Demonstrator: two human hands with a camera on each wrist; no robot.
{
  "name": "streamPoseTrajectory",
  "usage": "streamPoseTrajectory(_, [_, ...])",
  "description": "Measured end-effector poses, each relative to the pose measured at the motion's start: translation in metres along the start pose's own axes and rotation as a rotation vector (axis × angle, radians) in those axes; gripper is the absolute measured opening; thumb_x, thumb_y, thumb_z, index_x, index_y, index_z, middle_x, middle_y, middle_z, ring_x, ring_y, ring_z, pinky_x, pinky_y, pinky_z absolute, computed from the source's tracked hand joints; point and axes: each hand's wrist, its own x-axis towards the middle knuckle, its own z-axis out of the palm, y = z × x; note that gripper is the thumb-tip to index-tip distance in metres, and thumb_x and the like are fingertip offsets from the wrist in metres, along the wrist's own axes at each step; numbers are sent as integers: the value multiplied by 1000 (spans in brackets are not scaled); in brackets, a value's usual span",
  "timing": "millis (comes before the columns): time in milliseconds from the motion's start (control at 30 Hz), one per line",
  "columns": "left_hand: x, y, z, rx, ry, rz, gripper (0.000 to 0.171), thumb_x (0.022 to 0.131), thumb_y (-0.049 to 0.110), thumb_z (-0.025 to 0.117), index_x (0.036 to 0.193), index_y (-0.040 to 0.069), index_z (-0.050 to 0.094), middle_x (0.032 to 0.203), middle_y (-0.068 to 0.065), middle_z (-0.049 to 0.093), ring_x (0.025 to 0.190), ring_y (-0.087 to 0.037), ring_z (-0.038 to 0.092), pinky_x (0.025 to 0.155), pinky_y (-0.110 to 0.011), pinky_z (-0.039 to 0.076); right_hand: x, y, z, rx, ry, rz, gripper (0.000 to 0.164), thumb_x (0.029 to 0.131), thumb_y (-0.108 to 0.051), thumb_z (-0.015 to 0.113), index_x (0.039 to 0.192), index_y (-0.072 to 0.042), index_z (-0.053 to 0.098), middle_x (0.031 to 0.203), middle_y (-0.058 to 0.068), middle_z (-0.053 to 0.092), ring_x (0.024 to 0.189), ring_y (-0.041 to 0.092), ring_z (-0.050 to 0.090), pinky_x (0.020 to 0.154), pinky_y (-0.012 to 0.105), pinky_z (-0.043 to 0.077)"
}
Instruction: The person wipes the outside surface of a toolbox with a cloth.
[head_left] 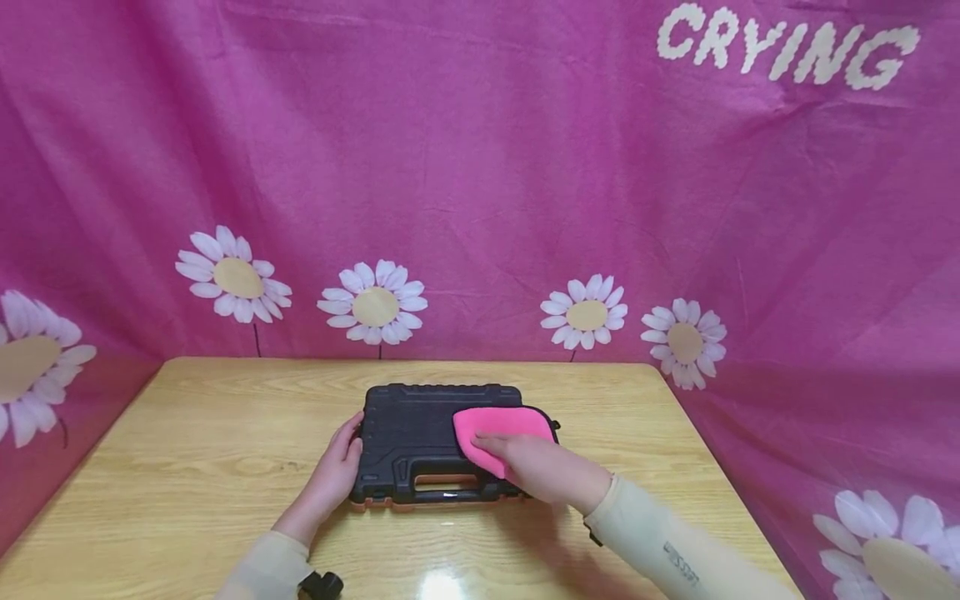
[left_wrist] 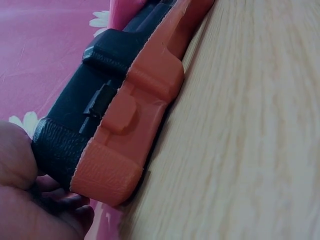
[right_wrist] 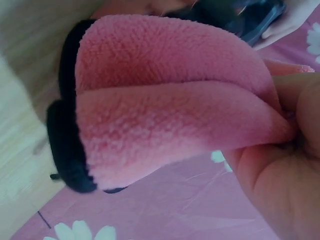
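Observation:
A flat black plastic carrying case with an orange underside lies on the table, its handle towards me. My left hand grips the case's left side; in the left wrist view its fingers curl round the corner. With fingers and thumb my right hand pinches a pink fleecy cloth, which overlaps the right part of the lid in the head view. Close up, the cloth is bunched into a fold and has black edging.
The wooden table extends around the case on all sides. Behind and beside it hangs a magenta curtain printed with white daisies. A small black object shows by the left sleeve.

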Motion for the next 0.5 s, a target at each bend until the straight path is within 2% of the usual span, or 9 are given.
streamPoseTrajectory(167, [0, 0, -1, 2, 2, 7, 51, 111, 8, 32, 161, -2, 24, 165, -33, 21, 154, -50, 19, 125, -62, 18, 18, 19, -5, 4, 10, 40, 49, 100, 7, 56, 147, -3, 56, 151, 12, 57, 140, 28, 55, 116, 43, 45])
streamPoseTrajectory(367, [-1, 1, -1, 12, -1, 12, 51, 111, 9, 32, 160, -2, 24, 165, -32, 20, 154, -51, 18, 125, -63, 18, 34, 37, -10, 92, 18, 153, 47, 103, -1, 57, 149, -6, 55, 146, 15, 60, 129, 25, 60, 116, 44, 45])
streamPoseTrajectory(400, [-1, 1, -2, 12, -3, 13, 51, 111, 8, 31, 160, -3, 24, 165, -33, 20, 154, -51, 18, 125, -63, 18, 36, 39, -10, 130, 19, 182, 45, 104, -4, 56, 149, -6, 55, 137, 16, 65, 124, 24, 62, 116, 44, 45])
streamPoseTrajectory(433, [-1, 1, -2, 10, 0, 20, 51, 111, 7, 31, 160, -4, 24, 164, -33, 21, 153, -51, 19, 125, -63, 18, 39, 42, -10, 158, 22, 210, 44, 105, -7, 56, 149, -7, 55, 137, 15, 65, 123, 23, 61, 117, 44, 45])
streamPoseTrajectory(500, [-1, 1, -2, 6, 0, 26, 51, 111, 6, 31, 160, -4, 24, 164, -33, 22, 154, -50, 19, 125, -62, 18, 43, 45, -11, 303, 25, 303, 38, 107, -17, 52, 143, -8, 61, 126, 10, 66, 119, 20, 58, 115, 41, 44])
